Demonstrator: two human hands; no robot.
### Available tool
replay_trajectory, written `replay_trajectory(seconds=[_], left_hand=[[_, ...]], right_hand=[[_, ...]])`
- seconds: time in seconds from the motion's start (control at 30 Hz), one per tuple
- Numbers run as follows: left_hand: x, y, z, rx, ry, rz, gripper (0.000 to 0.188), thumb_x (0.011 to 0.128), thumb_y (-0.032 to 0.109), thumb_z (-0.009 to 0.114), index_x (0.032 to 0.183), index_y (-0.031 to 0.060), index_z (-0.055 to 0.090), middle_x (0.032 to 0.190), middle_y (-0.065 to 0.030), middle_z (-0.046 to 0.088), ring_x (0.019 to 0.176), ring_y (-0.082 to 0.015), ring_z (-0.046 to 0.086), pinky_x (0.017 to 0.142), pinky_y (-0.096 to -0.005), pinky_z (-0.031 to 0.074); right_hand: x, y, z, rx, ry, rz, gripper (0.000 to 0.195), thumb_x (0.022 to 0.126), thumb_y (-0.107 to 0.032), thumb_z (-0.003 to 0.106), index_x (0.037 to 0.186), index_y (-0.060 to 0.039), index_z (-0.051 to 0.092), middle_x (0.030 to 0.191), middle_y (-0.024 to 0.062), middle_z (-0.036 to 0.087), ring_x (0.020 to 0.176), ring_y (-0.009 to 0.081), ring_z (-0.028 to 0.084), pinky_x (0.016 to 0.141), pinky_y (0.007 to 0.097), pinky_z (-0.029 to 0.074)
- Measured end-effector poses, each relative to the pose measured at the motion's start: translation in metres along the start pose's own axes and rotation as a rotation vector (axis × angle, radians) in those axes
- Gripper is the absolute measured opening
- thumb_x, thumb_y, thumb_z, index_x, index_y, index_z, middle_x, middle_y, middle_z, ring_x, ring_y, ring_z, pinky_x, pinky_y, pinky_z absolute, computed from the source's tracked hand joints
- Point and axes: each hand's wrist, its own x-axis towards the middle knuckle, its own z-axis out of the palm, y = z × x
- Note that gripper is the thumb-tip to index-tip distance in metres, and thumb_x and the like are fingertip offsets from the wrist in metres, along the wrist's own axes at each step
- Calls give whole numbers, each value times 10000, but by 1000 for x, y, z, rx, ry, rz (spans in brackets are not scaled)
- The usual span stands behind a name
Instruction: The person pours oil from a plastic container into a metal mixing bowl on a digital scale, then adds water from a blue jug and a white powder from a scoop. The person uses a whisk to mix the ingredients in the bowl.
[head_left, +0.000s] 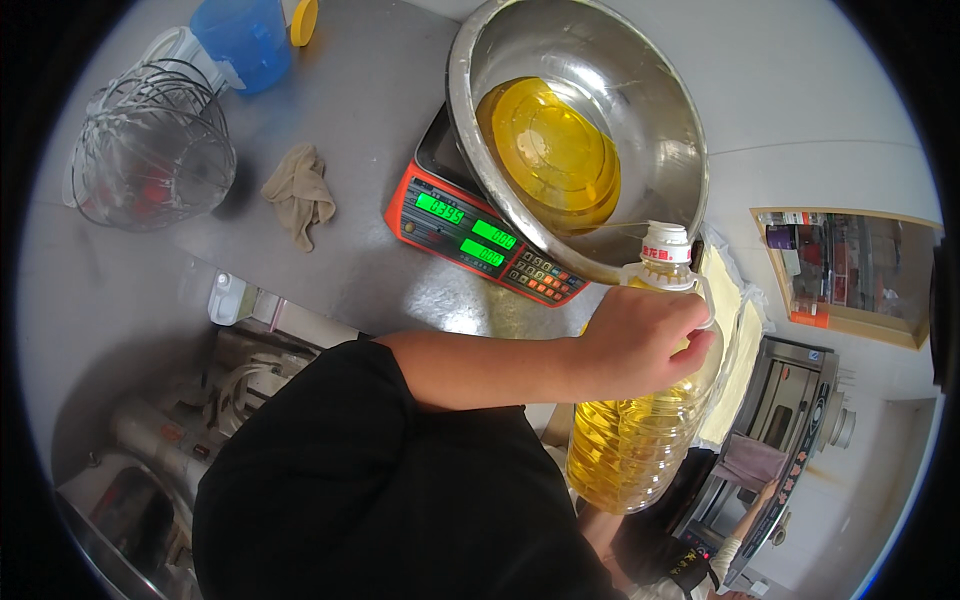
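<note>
My left hand (646, 343) is closed around the handle of a large clear plastic bottle of yellow oil (626, 450). The bottle lies tilted, with its white spout at the rim of a stainless steel bowl (660, 127). A thin stream of oil runs from the spout into the bowl. Inside, a pool of yellow oil (544, 146) covers the bottom. Under the bowl stands an orange-red digital scale (450, 225) with lit green displays. My right hand (596, 525) supports the bottle's base; its fingers are mostly hidden behind the bottle.
A crumpled beige cloth (300, 191) lies on the metal table (360, 142). Farther left are a large wire whisk (157, 150), a blue jug (244, 45) and a yellow lid (304, 22). Beyond the bottle, a person (694, 574) reaches toward a deck oven (787, 397).
</note>
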Motion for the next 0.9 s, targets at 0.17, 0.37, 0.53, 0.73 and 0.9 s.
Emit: replay_trajectory(seconds=[0.17,0.37,0.53,0.73,0.9], left_hand=[[4,4,1,8,1,33,185,770,114,681,747,79,501,585,-48,511,471,-245,522,420,-359,369],[8,6,0,21,2,69,194,770,119,682,739,84,493,578,-44,509,468,-240,521,416,-355,367],[9,11,0,-10,-23,97,206,760,125,694,734,87,493,581,-42,514,478,-236,535,424,-360,380],[14,25,11,-85,-12,203,234,735,122,709,714,94,478,584,-36,516,490,-240,550,440,-363,407],[13,45,23,-105,-125,253,247,744,143,702,695,90,466,577,-43,508,482,-242,545,442,-358,415]], right_hand=[[-2,2,-1,6,12,0,614,815,-281,662,1345,-72,434,1207,211,511,1090,290,535,898,397,468],[-4,4,-4,11,36,0,620,811,-282,666,1345,-73,434,1206,213,511,1088,291,535,896,397,468],[-6,6,-8,7,51,6,625,807,-283,670,1346,-73,434,1204,215,510,1086,292,536,894,398,469],[-5,11,-10,3,56,4,631,803,-284,675,1346,-74,433,1202,217,510,1084,294,536,893,399,469],[-6,18,-17,5,64,3,636,799,-285,679,1346,-74,433,1201,219,509,1083,295,536,891,399,470]])
